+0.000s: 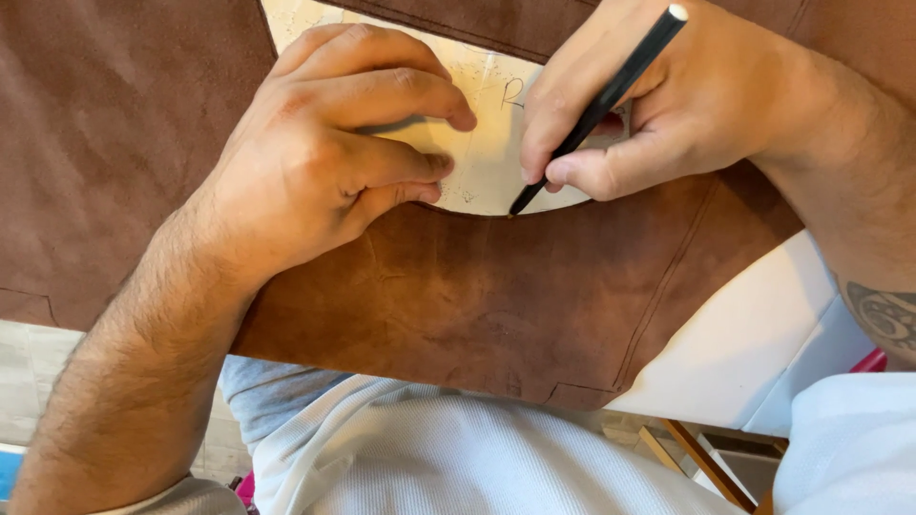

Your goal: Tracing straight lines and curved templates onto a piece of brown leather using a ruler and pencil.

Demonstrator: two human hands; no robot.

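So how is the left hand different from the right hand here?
The left hand lies flat with curled fingers pressing on the pale template, holding no tool; the right hand pinches a black pen, tip at the template's curved edge. The left hand comes in from the lower left, the right hand from the upper right. Both rest over the brown leather.

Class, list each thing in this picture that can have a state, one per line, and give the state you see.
left hand: fingers curled, pressing down on the template
right hand: gripping the pen
pen: tilted, tip touching the template's curved edge
pale template: flat on the leather, partly covered by both hands
brown leather: spread flat, bearing drawn lines, its near edge overhanging the white table
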